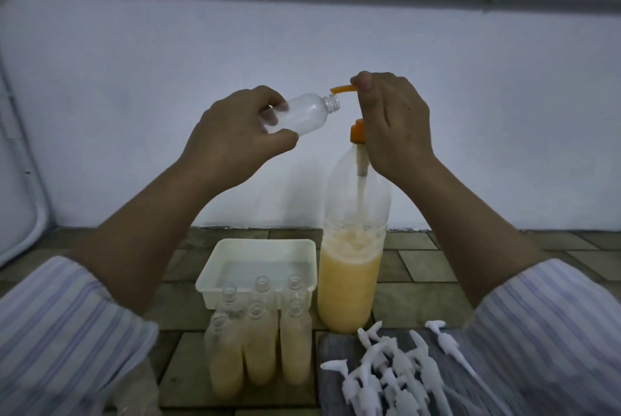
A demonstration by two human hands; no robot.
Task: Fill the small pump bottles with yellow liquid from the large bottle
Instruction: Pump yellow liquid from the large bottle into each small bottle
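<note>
My left hand [235,133] grips an empty small clear bottle [309,111], tilted with its open neck just below the orange pump spout [342,89]. My right hand [393,123] is wrapped over the orange pump head [357,131] of the large clear bottle [353,247], thumb on top of the spout. The large bottle stands upright on the tiled floor, about a third full of yellow liquid. In front stand three small bottles [260,348] filled with yellow liquid, without caps.
A pale plastic tray [258,247] holds empty small bottles [262,284] behind the filled ones. Several white pump tops [389,372] lie on a grey cloth at lower right. A white wall rises behind the tiled floor [420,281].
</note>
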